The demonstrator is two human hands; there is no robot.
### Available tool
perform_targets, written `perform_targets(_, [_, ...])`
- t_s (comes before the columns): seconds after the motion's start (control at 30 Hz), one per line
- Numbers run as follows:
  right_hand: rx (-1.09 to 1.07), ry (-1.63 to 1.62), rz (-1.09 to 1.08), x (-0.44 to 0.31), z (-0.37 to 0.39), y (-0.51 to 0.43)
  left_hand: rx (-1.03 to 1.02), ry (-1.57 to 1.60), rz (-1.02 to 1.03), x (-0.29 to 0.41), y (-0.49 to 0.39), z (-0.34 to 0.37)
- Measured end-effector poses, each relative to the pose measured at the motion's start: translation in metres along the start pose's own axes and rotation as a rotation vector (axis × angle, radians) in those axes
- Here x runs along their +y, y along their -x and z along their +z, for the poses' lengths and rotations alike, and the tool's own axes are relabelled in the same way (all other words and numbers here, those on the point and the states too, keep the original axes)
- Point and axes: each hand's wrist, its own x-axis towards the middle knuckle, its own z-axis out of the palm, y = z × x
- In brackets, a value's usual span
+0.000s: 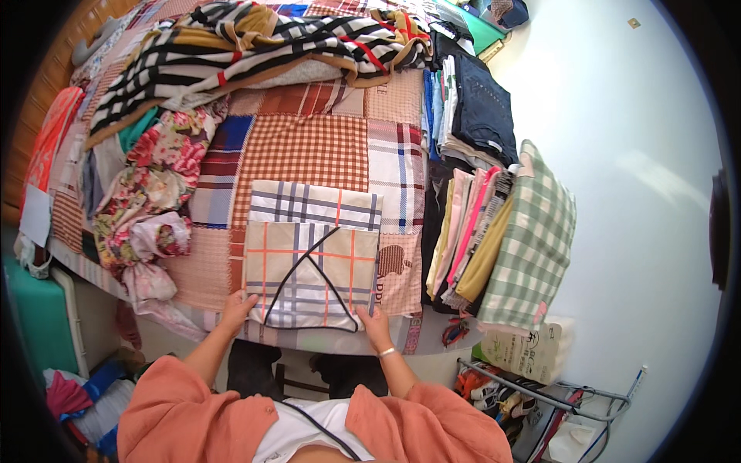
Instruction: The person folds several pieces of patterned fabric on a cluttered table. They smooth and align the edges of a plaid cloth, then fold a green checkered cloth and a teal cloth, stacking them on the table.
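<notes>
A beige and white plaid cloth (312,260) lies folded into a rough rectangle on the bed, directly before me. Black piping curves over its front part, and its far strip shows white with grey and orange lines. My left hand (236,309) grips the near left edge, thumb on top. At the near right edge my right hand (375,325) holds the cloth in the same way, a bracelet on its wrist. The fingers under the cloth are partly hidden. Beneath it spreads a patchwork-print bedspread (307,144) in brown, blue and white checks.
Rows of folded clothes (469,226) stand along the bed's right side, beside a green gingham cloth (529,243). A rumpled plaid blanket (260,52) lies across the far end. Floral fabric (162,191) is heaped at left. A metal-framed rack (538,388) with shoes stands at lower right.
</notes>
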Motion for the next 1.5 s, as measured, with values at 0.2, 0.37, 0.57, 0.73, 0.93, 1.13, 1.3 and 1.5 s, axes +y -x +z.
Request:
perform_targets(0.2, [-0.013, -0.037, 0.083, -0.101, 0.014, 0.064, 0.002, 0.069, -0.029, 0.079, 0.078, 0.015])
perform_targets(0.37, [-0.111, -0.081, 0.283, -0.242, 0.025, 0.146, -0.080, 0.155, -0.121, 0.191, 0.168, 0.007])
perform_targets(0.57, [-0.195, -0.015, 0.238, -0.374, 0.060, 0.156, -0.166, 0.322, -0.140, 0.304, 0.186, 0.007])
perform_targets(0.73, [-0.145, 0.027, 0.096, -0.448, 0.060, 0.087, -0.208, 0.345, 0.045, 0.376, 0.131, 0.032])
perform_targets(0.93, [-0.076, 0.164, -0.074, -0.579, 0.021, -0.013, -0.251, 0.279, 0.264, 0.516, 0.042, 0.121])
perform_targets(1.13, [0.024, 0.060, -0.441, -0.725, -0.075, -0.132, -0.423, 0.144, 0.389, 0.684, -0.103, 0.250])
perform_targets(1.3, [-0.013, -0.041, -0.672, -0.802, -0.171, -0.181, -0.421, 0.153, 0.744, 0.763, -0.180, 0.361])
perform_targets(1.5, [0.064, -0.087, -0.580, -0.714, -0.316, -0.228, -0.469, 0.009, 0.664, 0.644, -0.185, 0.487])
